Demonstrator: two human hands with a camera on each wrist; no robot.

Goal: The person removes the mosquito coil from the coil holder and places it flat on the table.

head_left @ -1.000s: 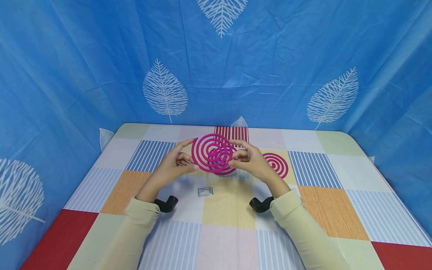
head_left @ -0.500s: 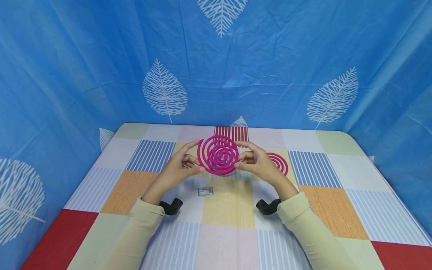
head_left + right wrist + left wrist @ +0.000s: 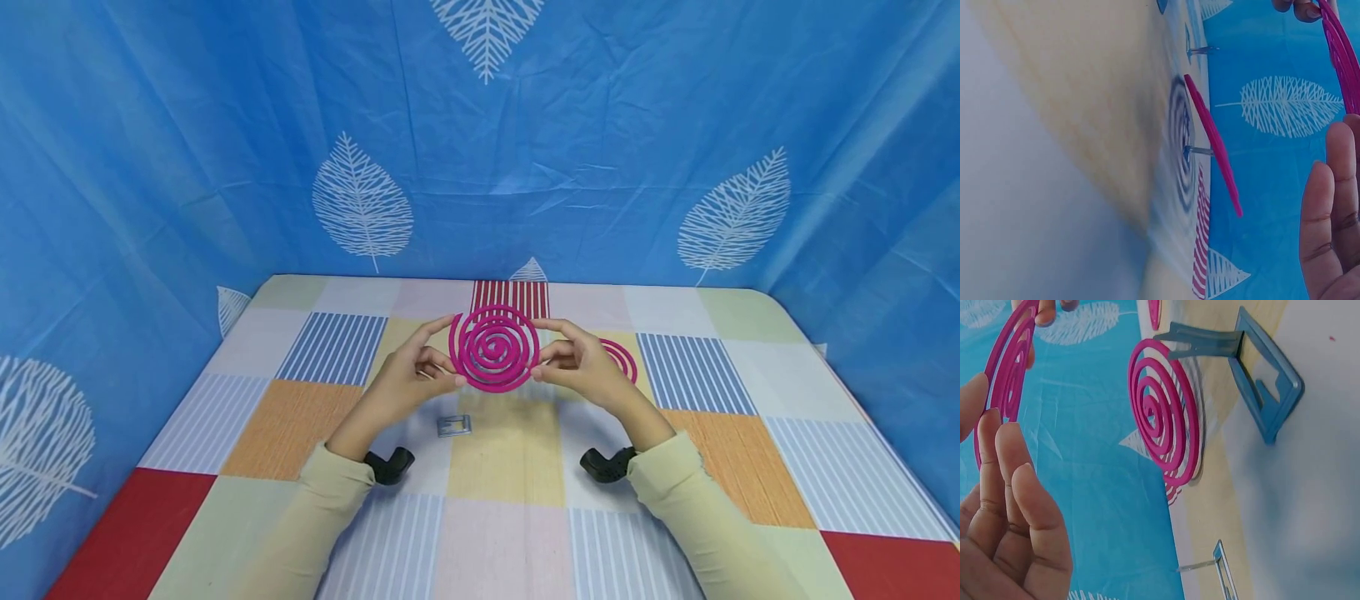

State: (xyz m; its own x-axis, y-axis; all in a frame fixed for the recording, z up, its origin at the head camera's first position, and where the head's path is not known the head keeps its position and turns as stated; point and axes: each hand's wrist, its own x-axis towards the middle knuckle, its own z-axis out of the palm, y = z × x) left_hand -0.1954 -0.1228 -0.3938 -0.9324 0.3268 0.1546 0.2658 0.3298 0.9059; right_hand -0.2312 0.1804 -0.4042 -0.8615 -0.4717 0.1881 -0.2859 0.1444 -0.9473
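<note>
Both hands hold a pink mosquito coil (image 3: 495, 387) upright by its opposite edges, raised over the table. The left hand (image 3: 420, 367) pinches its left edge between thumb and fingers; in the left wrist view the held coil (image 3: 1007, 369) appears almost edge-on. The right hand (image 3: 588, 367) pinches the right edge, with the index finger stretched along the top. Behind the held coil, a second pink coil (image 3: 1179, 412) stands tilted, mostly covered in the head view. Nearer the person lies a small silver metal coil stand (image 3: 453, 426) with an upturned prong.
A further pink coil (image 3: 630, 358) is partly hidden behind the right hand. Another small metal stand (image 3: 1222, 569) shows low in the left wrist view. The patchwork tablecloth (image 3: 502, 467) covers the table, and a blue leaf-print curtain (image 3: 525, 167) surrounds its back and sides.
Both hands have shifted right and slightly nearer the person, carrying the coil, which now overlaps the coil behind it. The right hand covers more of the right-hand coil.
</note>
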